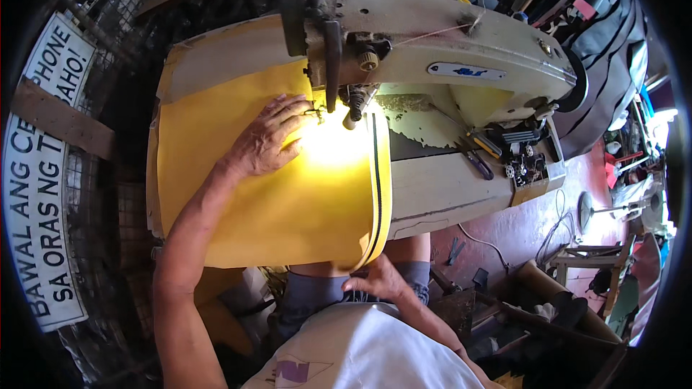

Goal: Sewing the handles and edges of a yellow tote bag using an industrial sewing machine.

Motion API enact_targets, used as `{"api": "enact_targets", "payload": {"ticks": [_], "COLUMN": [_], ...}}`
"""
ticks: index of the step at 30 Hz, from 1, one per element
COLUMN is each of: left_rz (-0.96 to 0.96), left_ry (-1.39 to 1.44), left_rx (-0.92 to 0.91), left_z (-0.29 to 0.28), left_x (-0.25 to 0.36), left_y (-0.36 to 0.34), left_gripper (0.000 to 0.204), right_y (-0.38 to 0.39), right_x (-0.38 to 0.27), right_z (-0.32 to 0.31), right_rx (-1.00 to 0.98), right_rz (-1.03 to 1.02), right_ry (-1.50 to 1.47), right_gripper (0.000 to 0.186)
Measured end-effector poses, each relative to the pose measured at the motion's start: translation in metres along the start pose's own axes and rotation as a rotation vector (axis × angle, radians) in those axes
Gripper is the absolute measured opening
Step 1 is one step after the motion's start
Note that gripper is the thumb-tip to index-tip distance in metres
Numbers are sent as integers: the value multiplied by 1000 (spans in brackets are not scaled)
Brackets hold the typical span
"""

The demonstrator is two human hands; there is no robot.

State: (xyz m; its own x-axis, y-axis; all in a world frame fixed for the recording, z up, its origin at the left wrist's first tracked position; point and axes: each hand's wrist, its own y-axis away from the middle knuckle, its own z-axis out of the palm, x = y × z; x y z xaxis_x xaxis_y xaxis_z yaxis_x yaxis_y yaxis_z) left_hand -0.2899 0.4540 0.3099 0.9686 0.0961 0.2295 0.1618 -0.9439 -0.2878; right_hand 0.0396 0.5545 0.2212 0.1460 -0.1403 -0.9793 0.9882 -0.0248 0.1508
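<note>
Head view: the left hand [265, 138] lies on a yellow sheet [274, 216] by the sewing machine [432, 43], thumb and fingers apart. The right hand [382, 281] is near the sheet's edge; can't tell its fingers' grip.

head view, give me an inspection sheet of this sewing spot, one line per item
surface: pale table, largely covered at left by the yellow sheet
work things: sewing machine, lamp lit near the needle; sheet below it, dark strip along its right edge
clutter: purple-handled snips and small metal parts at the table's right end
hands: left hand flat on the sheet; right hand at its lower edge, grip unclear
cables: thin cable on the floor
surroundings: white sign at left, dark sheets at upper right
</note>
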Motion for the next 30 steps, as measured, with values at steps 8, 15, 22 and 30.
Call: {"api": "enact_targets", "payload": {"ticks": [8, 15, 22, 30], "left_rz": [-587, -792, -690, -552], "left_ry": [-183, -114, 12, 37], "left_rx": [276, 321, 292, 304], "left_z": [52, 65, 36, 31], "left_x": [90, 133, 94, 73], "left_y": [-2, -21, 15, 24], "left_gripper": [64, 74, 76, 89], "right_y": [-9, -82, -78, -72], "right_x": [-77, -130, -114, -127], "right_z": [-5, -98, -140, -106], "right_rx": [508, 875, 704, 786], "right_rz": [-139, -264, -123, -200], "right_ry": [-24, 791, 1042, 1240], "right_gripper": [78, 77, 72, 76]}}
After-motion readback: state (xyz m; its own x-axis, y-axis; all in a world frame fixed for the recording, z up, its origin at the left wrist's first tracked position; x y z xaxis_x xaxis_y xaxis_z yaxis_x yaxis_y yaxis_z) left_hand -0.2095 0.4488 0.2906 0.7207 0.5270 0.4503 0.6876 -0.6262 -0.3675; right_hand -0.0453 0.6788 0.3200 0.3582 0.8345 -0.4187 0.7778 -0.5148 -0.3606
